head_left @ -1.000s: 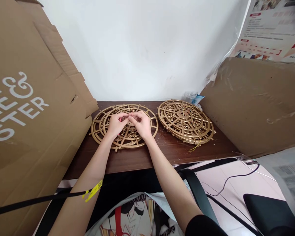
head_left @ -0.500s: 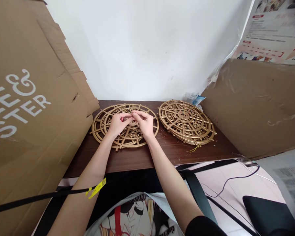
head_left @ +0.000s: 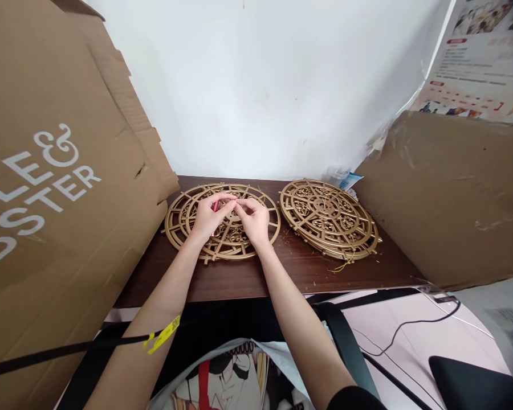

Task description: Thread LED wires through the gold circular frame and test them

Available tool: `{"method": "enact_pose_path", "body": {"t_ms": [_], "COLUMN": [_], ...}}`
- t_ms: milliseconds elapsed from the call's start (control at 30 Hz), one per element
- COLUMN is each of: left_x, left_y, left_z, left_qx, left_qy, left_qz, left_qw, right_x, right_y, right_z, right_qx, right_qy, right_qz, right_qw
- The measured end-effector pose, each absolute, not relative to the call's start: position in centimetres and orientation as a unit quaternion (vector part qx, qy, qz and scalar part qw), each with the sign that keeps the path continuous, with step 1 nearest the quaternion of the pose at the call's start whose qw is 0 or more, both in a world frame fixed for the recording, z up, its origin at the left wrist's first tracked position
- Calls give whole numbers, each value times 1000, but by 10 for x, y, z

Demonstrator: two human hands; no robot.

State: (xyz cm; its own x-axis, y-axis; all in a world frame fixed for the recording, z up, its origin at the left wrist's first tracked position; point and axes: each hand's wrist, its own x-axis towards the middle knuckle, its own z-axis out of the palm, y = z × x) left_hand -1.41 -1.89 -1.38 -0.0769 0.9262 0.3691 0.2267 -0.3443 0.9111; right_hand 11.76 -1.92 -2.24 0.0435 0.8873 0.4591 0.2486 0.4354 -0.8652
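Observation:
Two stacks of round gold openwork discs lie on a dark wooden table (head_left: 248, 276). Both my hands rest over the middle of the left gold disc stack (head_left: 183, 228). My left hand (head_left: 207, 216) is closed in a pinch, with a small red thing showing between its fingers. My right hand (head_left: 252, 219) is also pinched, fingertips meeting the left hand's over the disc's centre. What the right fingers hold is too small to make out. The right gold disc stack (head_left: 329, 219) lies apart, untouched, with a yellow wire (head_left: 344, 263) at its near edge.
A large printed cardboard box (head_left: 55, 193) leans over the table's left end. Another cardboard sheet (head_left: 448, 199) stands at the right, a poster (head_left: 479, 68) above it. A black strap with a yellow tag (head_left: 162, 335) crosses my left forearm. A black chair (head_left: 346, 341) and cable sit below.
My hands stay pinched together over the left disc, fingers shifting slightly. The view has drifted a little, moving everything slightly right and down.

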Motion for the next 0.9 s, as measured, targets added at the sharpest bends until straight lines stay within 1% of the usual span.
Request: {"method": "enact_pose_path", "body": {"t_ms": [133, 333, 633, 900], "left_x": [-15, -14, -12, -14], "left_y": [-15, -14, -16, -15], "left_z": [-18, -20, -22, -22], "left_qx": [604, 593, 538, 523], "left_qy": [476, 473, 451, 445], "left_qz": [558, 578, 601, 613], "left_qw": [311, 301, 381, 392], "right_x": [118, 117, 117, 114], "right_y": [-22, -21, -19, -16], "right_z": [-19, -22, -27, -30], "right_qx": [-462, -454, -441, -406], "right_qy": [-660, -658, -607, -570], "right_qz": [246, 245, 355, 437], "right_qw": [538, 549, 557, 565]}}
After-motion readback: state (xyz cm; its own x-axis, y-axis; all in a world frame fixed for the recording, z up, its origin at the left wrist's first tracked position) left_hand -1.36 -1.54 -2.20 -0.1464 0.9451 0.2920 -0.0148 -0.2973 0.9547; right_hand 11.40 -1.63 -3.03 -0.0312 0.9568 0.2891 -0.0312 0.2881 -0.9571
